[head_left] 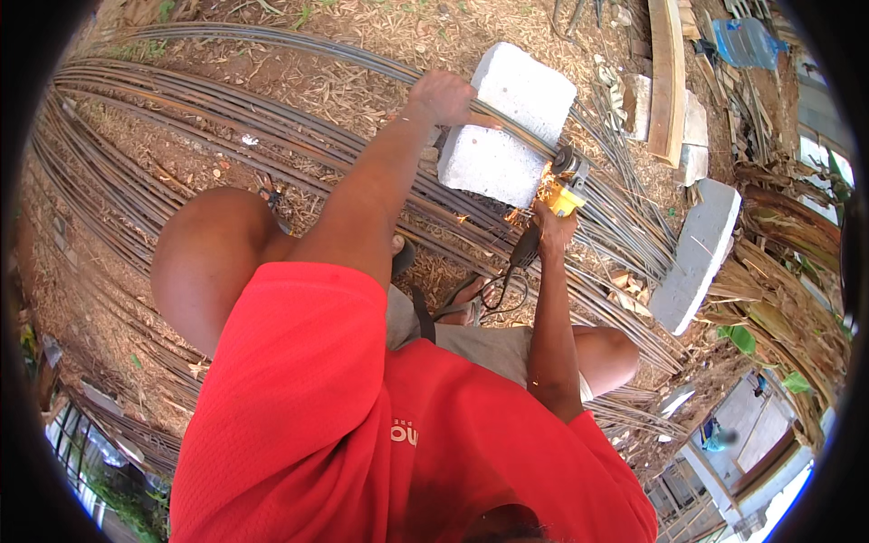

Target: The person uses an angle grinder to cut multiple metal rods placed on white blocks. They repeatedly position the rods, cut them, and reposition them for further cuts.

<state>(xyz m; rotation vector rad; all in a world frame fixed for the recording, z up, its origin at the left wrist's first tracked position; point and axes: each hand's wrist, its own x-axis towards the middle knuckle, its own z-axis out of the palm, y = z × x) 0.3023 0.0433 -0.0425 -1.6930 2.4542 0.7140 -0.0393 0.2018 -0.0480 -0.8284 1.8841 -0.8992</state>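
My left hand (444, 98) is closed around a small bundle of steel bars (518, 134). These bars lie across the top of a pale concrete block (523, 83), which shows on both sides of them. In my right hand (554, 230) is a yellow and black angle grinder (564, 200), gripped by its body. Its disc is against or very close to the bars, just past the block's right edge. Orange sparks (546, 185) spray toward me and over the block's side. A dark cord runs from the grinder down near my foot.
Many long steel bars (299, 136) lie over the ground beneath and around me. A grey slab (695, 258) stands at the right, beside dry plant stems (778, 299). Wooden planks (667, 81) and a blue plastic bottle (747, 43) lie at the upper right. Wood chips cover the soil.
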